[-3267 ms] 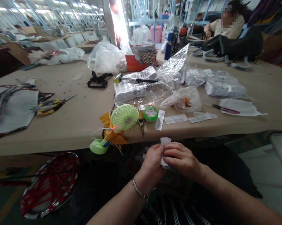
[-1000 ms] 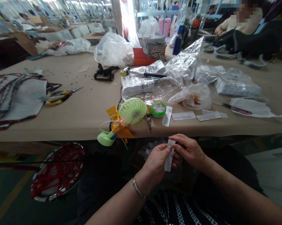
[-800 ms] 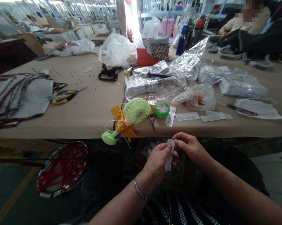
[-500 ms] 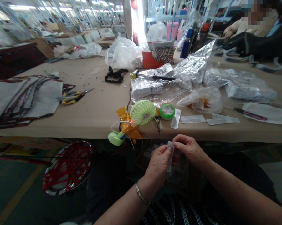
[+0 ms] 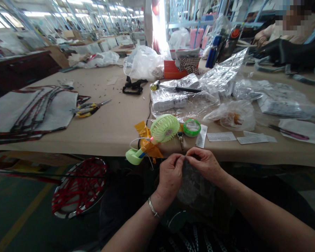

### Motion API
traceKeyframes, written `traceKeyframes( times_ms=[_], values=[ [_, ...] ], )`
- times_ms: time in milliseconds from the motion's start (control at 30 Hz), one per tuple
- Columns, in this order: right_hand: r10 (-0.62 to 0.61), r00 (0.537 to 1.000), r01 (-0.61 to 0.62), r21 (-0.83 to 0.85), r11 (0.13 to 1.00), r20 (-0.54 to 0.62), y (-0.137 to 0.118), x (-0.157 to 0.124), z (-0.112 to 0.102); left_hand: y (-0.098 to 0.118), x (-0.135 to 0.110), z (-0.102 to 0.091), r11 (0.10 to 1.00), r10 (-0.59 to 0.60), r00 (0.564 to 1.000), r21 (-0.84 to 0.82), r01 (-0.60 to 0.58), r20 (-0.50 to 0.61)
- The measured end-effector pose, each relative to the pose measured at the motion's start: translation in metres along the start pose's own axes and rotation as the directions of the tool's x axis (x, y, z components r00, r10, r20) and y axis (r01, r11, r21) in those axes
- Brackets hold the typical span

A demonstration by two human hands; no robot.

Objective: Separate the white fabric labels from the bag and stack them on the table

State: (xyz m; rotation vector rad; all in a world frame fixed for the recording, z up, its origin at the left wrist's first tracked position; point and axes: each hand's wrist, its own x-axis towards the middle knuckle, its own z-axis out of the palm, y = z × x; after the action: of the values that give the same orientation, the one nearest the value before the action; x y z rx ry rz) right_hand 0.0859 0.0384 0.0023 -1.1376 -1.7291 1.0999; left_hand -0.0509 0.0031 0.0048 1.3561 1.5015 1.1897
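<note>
- Now left hand (image 5: pixel 170 175) and right hand (image 5: pixel 203 163) each pinch the top edge of the clear bag (image 5: pixel 196 188).
- It hangs at 6 o'clock from the green fan (image 5: pixel 164 127).
- Gentle, even tension should keep it untorn.

The left hand (image 5: pixel 170 175) and the right hand (image 5: pixel 203 163) meet just below the green fan (image 5: pixel 164 127). Both pinch the top of a clear bag (image 5: pixel 192 183). Paper strips (image 5: pixel 221 136) lie on the desk (image 5: pixel 107 129) right of the fan, and scissors (image 5: pixel 90 107) lie far left of it.
</note>
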Motion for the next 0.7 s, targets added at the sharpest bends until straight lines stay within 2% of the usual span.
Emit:
traceKeyframes(
  times_ms=[500,700],
  values=[
    [-0.079,0.996,0.075,-0.081,0.994,-0.045,0.0062,0.0041,0.0019,0.0011,0.0059,0.0017,0.995,0.059,0.998,0.087,-0.056,-0.025],
    [-0.061,0.997,0.057,-0.072,0.996,-0.053,0.005,0.0044,0.0014,-0.0036,0.0082,0.0016,0.993,0.062,0.998,0.1,-0.059,-0.027]
  ],
)
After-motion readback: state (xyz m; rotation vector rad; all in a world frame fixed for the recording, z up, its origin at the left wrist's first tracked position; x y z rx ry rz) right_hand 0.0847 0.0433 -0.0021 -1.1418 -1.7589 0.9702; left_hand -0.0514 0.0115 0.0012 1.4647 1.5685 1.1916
